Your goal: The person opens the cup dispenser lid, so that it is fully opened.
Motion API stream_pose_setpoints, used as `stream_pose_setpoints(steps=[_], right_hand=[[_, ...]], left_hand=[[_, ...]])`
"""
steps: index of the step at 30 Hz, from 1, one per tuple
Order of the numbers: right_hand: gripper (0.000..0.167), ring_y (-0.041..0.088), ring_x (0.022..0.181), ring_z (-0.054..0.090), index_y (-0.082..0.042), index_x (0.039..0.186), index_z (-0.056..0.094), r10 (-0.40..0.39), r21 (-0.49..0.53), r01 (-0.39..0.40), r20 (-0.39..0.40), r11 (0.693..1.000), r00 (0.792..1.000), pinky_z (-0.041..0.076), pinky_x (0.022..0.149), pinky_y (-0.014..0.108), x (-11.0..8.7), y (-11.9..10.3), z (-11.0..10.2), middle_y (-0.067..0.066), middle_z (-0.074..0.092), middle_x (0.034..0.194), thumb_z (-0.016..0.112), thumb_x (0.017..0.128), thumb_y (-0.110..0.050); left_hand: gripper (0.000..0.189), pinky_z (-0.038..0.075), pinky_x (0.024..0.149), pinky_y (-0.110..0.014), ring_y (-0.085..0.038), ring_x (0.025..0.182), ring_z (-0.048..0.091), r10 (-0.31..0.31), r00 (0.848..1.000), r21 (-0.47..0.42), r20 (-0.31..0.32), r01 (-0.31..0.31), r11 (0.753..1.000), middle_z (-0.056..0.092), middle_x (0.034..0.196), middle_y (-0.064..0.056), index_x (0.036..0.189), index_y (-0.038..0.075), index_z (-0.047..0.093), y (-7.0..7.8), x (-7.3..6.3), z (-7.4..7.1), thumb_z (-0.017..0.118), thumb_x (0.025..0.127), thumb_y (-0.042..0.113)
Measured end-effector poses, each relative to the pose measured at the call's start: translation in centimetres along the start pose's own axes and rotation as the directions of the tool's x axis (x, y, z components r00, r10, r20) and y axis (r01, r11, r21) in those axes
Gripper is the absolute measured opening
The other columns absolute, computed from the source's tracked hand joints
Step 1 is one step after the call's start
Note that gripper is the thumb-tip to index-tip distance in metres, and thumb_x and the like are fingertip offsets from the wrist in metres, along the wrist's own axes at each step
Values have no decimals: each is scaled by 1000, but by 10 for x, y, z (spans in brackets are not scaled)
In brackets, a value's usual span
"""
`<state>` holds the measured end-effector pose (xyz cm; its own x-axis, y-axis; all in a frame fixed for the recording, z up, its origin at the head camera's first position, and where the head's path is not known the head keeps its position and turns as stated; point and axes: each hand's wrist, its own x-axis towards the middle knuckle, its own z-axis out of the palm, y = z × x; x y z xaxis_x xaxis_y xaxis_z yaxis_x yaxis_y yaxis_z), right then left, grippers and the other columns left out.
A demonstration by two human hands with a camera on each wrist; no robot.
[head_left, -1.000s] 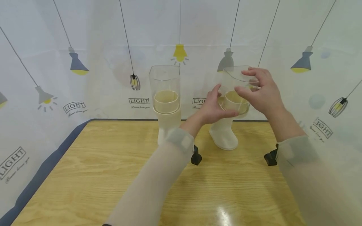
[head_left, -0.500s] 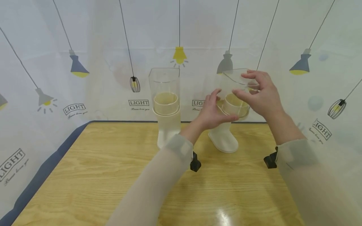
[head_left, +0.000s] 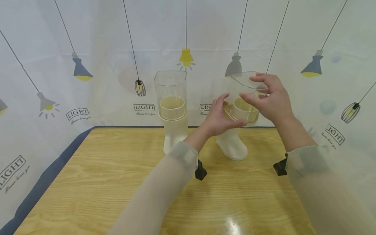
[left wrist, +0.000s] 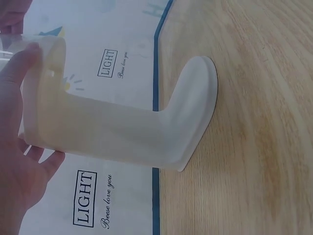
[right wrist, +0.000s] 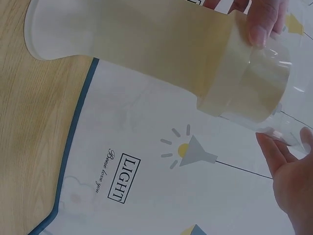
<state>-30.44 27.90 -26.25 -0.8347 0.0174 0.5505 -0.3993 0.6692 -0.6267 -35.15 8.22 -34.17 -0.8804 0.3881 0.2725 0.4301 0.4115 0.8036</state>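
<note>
A cream boot-shaped holder (head_left: 232, 143) stands on the table with a clear plastic cylinder (head_left: 239, 86) fitted at its top, slightly tilted. My left hand (head_left: 218, 119) grips around the collar where the cylinder meets the boot, thumb in front, fingers behind. My right hand (head_left: 273, 96) pinches the clear wall near the upper rim, fingers partly hidden behind it. In the right wrist view the cream collar (right wrist: 244, 73) sits inside the clear sleeve. A matching boot (head_left: 175, 130) with its own clear cylinder (head_left: 171, 85) stands upright to the left.
A wooden table (head_left: 102, 182) runs back to a patterned cloth backdrop (head_left: 111, 65) printed with hanging lamps. Dark blue trim (head_left: 53, 166) lines the table's left edge. Black wrist mounts (head_left: 201, 170) hang beneath the sleeves.
The scene sits slightly lower in the head view. Both hands keep their grip on the right-hand boot and cylinder, with only a slight shift to the left.
</note>
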Motion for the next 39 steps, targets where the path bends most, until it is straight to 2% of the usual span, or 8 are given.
stream_pose_setpoints(steps=[4,9,13,15,22,26,31,39], right_hand=[[60,34,132,65,-20,148,68,10,26,-10,4,1000,1000,59,104,30,-1,0,1,-4,51,165,88,93,-35],[64,38,138,61,-18,150,63,27,56,-27,7,998,1000,55,114,53,-6,1,5,-3,41,173,87,94,-35],[72,43,141,59,-19,153,56,67,74,-68,7,995,998,50,118,63,-9,2,9,5,41,172,89,92,-39],[79,45,144,57,-21,156,50,102,84,-103,16,991,995,48,120,64,-10,2,12,8,41,172,89,91,-43],[97,43,154,51,-24,161,34,162,140,-163,18,977,987,45,124,62,-17,4,21,10,36,177,93,87,-47],[101,39,153,52,-24,159,31,168,136,-165,-11,977,986,47,122,64,-20,4,25,11,40,174,94,85,-51],[95,38,148,59,-22,156,32,167,119,-157,-76,980,983,52,117,64,-18,2,32,9,48,169,91,87,-52],[86,33,138,68,-25,150,41,209,136,-187,-176,973,962,58,111,57,-11,-2,33,1,58,161,89,86,-57]], left_hand=[[123,51,120,-48,-22,148,47,12,1000,11,-19,-12,1000,43,160,-5,173,29,22,1,-3,2,98,80,54],[123,53,117,-44,-21,145,49,6,999,30,-52,-4,1000,44,158,-5,173,28,24,2,-9,5,98,79,54],[121,53,115,-40,-20,142,48,3,996,41,-84,0,999,44,157,-6,172,28,26,3,-10,9,99,78,53],[121,53,115,-39,-20,143,48,5,996,19,-94,-4,1000,43,158,-6,171,27,26,2,-9,12,100,78,50],[127,48,122,-45,-26,148,51,-6,998,-198,-63,-6,980,39,171,-8,170,27,16,-5,-6,24,102,77,37],[130,49,121,-46,-26,146,54,-5,997,-187,-73,-9,982,44,168,-7,168,27,16,-6,-4,29,104,74,39],[130,51,119,-46,-27,145,56,-1,995,-136,-97,-12,991,46,168,-8,168,25,17,-6,-1,31,104,74,46],[125,57,104,-33,-18,125,64,32,994,-99,-108,-43,994,55,157,-10,164,20,20,-2,5,30,104,74,43]])
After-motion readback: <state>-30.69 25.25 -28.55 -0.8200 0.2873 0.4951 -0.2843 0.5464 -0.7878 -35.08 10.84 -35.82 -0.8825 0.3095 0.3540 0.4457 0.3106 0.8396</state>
